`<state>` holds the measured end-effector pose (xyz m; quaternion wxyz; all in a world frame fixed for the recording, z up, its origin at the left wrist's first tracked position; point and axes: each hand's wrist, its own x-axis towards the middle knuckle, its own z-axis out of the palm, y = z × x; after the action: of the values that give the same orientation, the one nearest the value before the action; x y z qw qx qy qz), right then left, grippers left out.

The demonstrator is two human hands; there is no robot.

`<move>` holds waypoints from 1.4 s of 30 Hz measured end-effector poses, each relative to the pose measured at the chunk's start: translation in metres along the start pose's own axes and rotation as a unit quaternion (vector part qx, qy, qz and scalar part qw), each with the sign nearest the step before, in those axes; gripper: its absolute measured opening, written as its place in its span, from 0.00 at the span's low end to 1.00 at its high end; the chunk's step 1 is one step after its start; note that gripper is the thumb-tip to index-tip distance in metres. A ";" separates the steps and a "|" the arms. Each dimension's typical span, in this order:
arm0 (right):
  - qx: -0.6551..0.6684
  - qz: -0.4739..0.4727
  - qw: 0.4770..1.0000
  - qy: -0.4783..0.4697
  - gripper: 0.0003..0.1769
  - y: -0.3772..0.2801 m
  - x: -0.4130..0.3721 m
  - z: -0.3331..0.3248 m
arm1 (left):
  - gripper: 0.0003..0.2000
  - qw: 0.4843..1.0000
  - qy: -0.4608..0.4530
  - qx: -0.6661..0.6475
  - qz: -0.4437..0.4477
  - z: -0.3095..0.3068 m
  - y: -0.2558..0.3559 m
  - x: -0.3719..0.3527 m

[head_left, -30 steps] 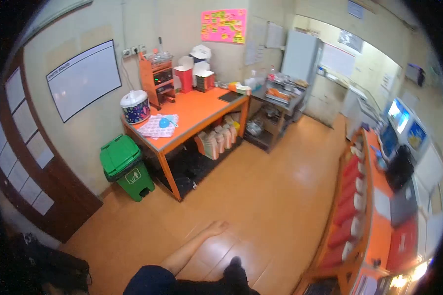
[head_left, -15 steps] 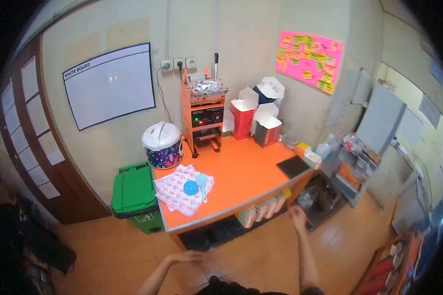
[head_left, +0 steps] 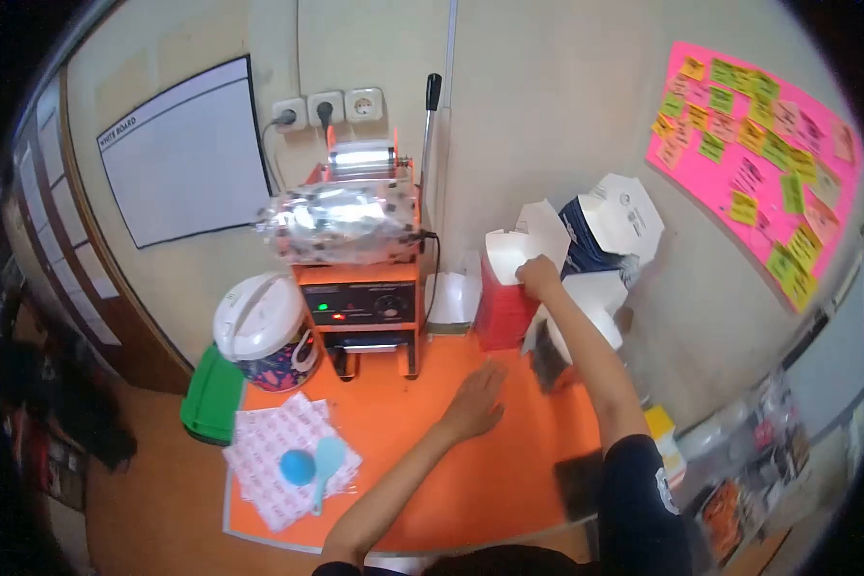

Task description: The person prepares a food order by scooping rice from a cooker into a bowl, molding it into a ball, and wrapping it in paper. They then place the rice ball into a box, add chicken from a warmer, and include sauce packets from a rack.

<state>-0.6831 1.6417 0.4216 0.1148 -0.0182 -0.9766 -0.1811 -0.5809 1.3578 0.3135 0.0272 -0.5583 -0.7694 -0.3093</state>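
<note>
- Two changes: the left hand (head_left: pixel 475 403) and right hand (head_left: pixel 540 276), earlier short of the orange table (head_left: pixel 509 480), now reach over it.
- Right fingers have arrived curled at the top red box (head_left: pixel 507 259); their grip cannot be told.
- Left fingers extend, open and empty.
- Red boxes (head_left: pixel 504 317) stand far, right of the orange machine (head_left: pixel 360 302), now within reach.

Even indoor light, glare on film, dark curved edges.

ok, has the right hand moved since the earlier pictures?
Yes: the right hand went from beyond the table's front edge, in toward the wall, to the red box stack.
</note>
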 end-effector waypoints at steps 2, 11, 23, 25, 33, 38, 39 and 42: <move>0.062 -0.041 0.991 -0.112 0.14 0.022 0.025 -0.002 | 0.38 0.998 0.053 0.032 -0.030 0.006 -0.007 0.063; 0.177 -0.269 0.938 -0.130 0.14 0.065 0.068 0.021 | 0.43 0.973 0.093 0.166 -0.131 0.053 -0.034 0.178; 0.474 -0.074 0.845 0.236 0.24 0.059 -0.115 -0.230 | 0.28 0.882 0.417 -0.205 -0.083 0.049 -0.024 0.061; 0.538 -0.130 0.809 0.198 0.23 -0.010 -0.156 -0.210 | 0.25 0.682 0.391 -0.559 -0.264 0.035 -0.018 -0.036; 0.588 -0.413 0.683 -0.131 0.17 -0.379 -0.291 -0.228 | 0.25 0.274 0.705 -0.390 -0.525 0.020 0.155 -0.582; 0.584 -0.480 0.631 -0.171 0.15 -0.543 -0.345 -0.297 | 0.31 0.356 0.658 -0.423 -0.510 -0.041 0.263 -0.715; 0.587 -0.485 0.625 -0.173 0.15 -0.570 -0.352 -0.308 | 0.35 0.437 0.620 -0.458 -0.463 -0.035 0.252 -0.738; 0.593 -0.509 0.596 -0.183 0.14 -0.663 -0.377 -0.343 | 0.41 0.450 0.397 -0.717 -0.354 -0.105 0.270 -0.754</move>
<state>-0.2926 0.9023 0.4149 -0.1912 0.5215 -0.7199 0.4162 -0.0936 0.7198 0.2262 -0.1918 0.1248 -0.3112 -0.9224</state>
